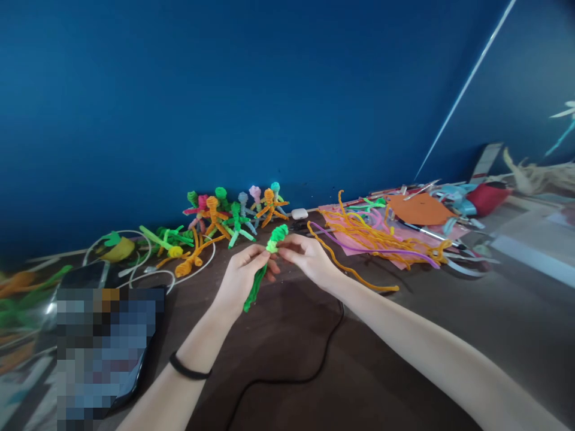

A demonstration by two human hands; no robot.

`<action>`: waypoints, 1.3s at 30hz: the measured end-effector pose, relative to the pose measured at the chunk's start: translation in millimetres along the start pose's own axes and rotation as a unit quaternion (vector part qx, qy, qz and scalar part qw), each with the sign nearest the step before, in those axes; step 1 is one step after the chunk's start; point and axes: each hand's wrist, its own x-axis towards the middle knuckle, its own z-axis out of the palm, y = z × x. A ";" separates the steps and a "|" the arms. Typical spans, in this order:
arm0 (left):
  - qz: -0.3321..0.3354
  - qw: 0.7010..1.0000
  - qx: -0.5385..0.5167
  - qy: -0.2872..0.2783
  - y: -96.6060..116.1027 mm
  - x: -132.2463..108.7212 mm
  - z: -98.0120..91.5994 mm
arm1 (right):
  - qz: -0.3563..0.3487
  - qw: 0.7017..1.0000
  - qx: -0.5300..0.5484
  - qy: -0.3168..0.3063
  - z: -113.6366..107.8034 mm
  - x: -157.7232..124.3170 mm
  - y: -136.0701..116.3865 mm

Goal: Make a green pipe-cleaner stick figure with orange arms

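Observation:
Both hands meet over the dark table around a green pipe-cleaner figure (pixel 268 258). My left hand (pixel 242 276) grips its dark green stem, which hangs down below the fingers. My right hand (pixel 305 254) pinches the light green coiled top from the right. A black band circles my left wrist.
Several finished pipe-cleaner figures (pixel 238 212) stand along the blue wall. A heap of orange and purple pipe cleaners (pixel 372 236) lies on pink sheets at the right, with orange paper (pixel 420 209) behind. A black cable (pixel 291 377) crosses the brown table (pixel 404 299). A tablet (pixel 103 347) and white cables lie left.

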 end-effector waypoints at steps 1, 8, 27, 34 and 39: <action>-0.010 1.000 -0.024 -0.012 -0.2 0.2 -0.3 | -0.002 1.000 0.000 -0.005 0.0 -0.1 -0.6; -0.085 0.984 -0.132 -0.084 -7.3 3.1 -7.7 | -0.036 0.997 -0.061 -0.016 -0.8 -0.7 -0.6; 0.191 0.741 0.633 0.113 -17.1 -6.2 0.9 | 0.062 0.996 -0.057 0.029 5.7 -0.5 1.7; 0.151 0.805 0.558 0.129 -11.7 -4.7 -0.4 | 0.037 0.998 -0.055 0.017 4.3 0.2 5.3; 0.110 0.942 0.308 0.071 -7.2 -1.2 -2.3 | 0.017 0.997 -0.072 0.028 2.3 0.5 1.5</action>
